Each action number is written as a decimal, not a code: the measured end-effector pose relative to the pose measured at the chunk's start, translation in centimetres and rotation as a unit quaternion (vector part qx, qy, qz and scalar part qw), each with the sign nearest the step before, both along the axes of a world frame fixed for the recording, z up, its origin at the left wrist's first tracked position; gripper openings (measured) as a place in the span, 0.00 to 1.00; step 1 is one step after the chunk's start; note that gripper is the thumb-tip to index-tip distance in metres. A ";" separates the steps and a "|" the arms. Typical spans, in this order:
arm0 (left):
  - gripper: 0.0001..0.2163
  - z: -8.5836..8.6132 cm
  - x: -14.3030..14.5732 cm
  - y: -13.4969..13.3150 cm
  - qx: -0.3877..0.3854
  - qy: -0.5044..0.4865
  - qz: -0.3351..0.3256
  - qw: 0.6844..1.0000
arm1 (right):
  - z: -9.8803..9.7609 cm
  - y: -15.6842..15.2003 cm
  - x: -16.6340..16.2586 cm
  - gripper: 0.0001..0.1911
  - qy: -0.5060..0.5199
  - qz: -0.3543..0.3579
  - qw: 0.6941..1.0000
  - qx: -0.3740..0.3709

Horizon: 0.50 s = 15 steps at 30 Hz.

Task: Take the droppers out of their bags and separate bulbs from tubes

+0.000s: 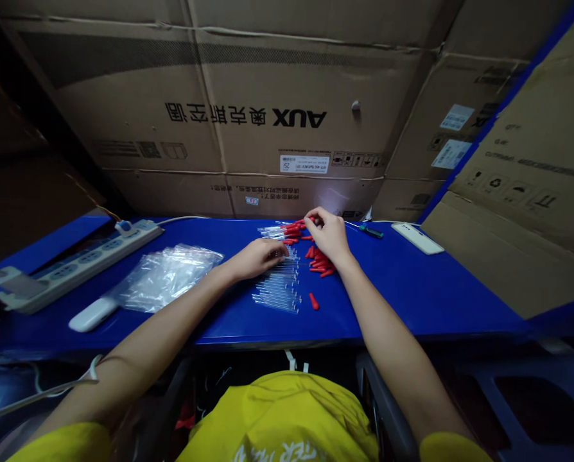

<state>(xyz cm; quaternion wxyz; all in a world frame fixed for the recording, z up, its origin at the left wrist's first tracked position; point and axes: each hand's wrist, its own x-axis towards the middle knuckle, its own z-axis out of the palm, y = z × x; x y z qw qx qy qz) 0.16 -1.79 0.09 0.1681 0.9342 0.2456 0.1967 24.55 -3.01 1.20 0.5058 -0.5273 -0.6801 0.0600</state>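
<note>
Many thin clear glass tubes (276, 294) lie side by side on the blue table. My left hand (260, 258) rests over their upper end with its fingers curled in; whatever is between the fingertips is hidden. Above it, glass droppers with red bulbs attached (272, 232) lie in a bundle, bulbs to the right. My right hand (329, 234) pinches a red rubber bulb (310, 220) at the right end of that bundle; whether a tube is fixed to it I cannot tell. Loose red bulbs (321, 263) are heaped below my right hand, and a single red bulb (314, 301) lies nearer me.
Clear plastic bags (169, 276) are piled at the left beside a white rounded device (93, 314). A power strip (99, 256) runs along the left side. A screwdriver (371, 231) and a white phone (417, 238) lie at the back right. Cardboard (287, 77) walls the back.
</note>
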 end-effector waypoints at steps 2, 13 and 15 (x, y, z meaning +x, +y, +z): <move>0.10 -0.5 0.5 -0.1 0.027 -0.007 -0.016 1.000 | 0.1 -0.1 -0.1 0.09 -0.003 -0.003 1.000 -0.003; 0.10 -1.4 1.6 -0.3 0.083 0.016 0.048 0.995 | 0.1 0.2 0.7 0.09 -0.013 0.000 1.000 -0.014; 0.10 -1.5 1.5 -0.2 0.089 0.011 0.056 0.994 | 0.1 0.3 1.1 0.08 -0.014 0.000 1.000 -0.006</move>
